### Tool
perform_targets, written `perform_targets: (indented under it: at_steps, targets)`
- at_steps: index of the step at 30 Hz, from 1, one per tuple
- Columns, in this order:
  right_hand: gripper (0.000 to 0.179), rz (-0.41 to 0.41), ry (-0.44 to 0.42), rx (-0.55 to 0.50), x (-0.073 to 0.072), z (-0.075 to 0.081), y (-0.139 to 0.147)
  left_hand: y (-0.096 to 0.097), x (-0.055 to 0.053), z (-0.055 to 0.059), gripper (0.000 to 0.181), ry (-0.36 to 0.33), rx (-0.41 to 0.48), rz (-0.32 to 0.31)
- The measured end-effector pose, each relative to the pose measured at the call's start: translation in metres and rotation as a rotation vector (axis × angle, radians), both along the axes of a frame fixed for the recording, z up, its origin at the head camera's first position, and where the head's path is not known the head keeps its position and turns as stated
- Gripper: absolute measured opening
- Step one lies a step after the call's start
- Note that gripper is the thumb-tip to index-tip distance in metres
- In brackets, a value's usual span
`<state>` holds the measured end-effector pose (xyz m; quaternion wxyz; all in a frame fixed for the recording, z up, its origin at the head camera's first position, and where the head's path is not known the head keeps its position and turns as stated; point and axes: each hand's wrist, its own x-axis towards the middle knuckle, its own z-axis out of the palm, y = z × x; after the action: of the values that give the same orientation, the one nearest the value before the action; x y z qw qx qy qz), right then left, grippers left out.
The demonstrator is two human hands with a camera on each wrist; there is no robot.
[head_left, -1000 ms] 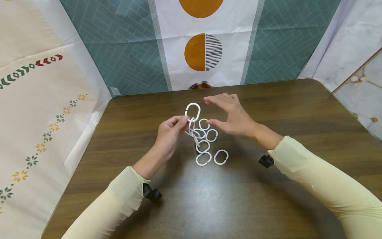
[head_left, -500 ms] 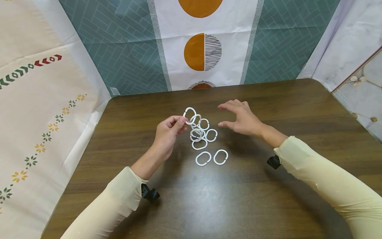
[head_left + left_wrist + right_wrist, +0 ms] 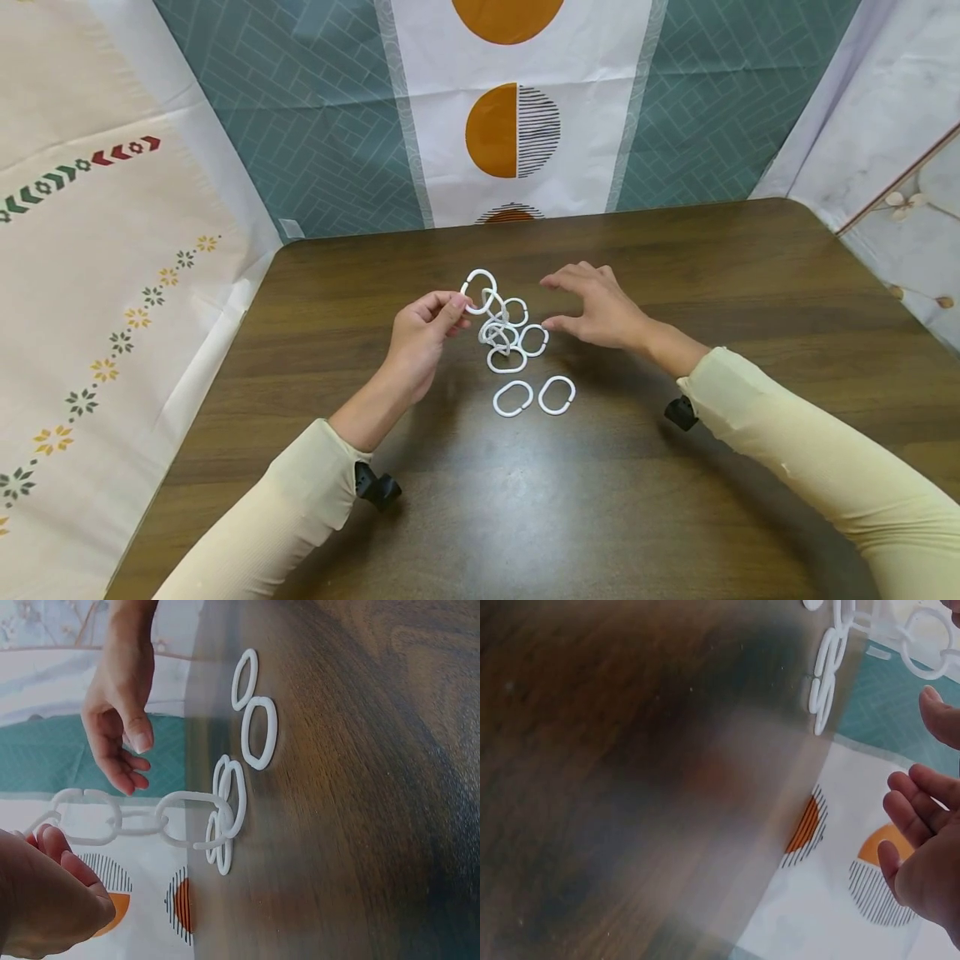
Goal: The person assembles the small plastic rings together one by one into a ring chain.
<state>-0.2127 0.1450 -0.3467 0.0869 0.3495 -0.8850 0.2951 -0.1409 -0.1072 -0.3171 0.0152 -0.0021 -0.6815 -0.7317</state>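
Head view: left grip (image 3: 422, 346) pinches chain link (image 3: 481, 272).

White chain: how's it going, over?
Left grip pinching white chain near its top. Right grip empty, nearby. Possible snag: rings lying on table below.

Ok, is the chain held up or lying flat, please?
Held up: the left hand pinches its top ring, and linked rings hang below it.
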Motion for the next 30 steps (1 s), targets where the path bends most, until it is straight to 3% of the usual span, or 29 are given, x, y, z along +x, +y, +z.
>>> perform_targets:
  at_steps: [6, 17, 24, 30]
  targets:
    - [0.059, -0.004, -0.004, 0.119, 0.0, -0.008, -0.007, -0.001, -0.001, 0.001, 0.013, 0.002, 0.0, -0.004]
    - [0.069, -0.024, -0.093, 0.417, 0.004, -0.02, -0.025, -0.002, 0.0, 0.001, 0.016, -0.004, 0.004, 0.009]
    - [0.061, -0.042, -0.062, 0.475, 0.007, -0.02, -0.032, -0.003, 0.0, 0.001, 0.015, -0.009, -0.002, 0.013]
    - [0.054, -0.042, 0.009, 0.441, 0.008, -0.024, -0.036, -0.004, 0.0, 0.0, 0.015, 0.0, 0.001, 0.015]
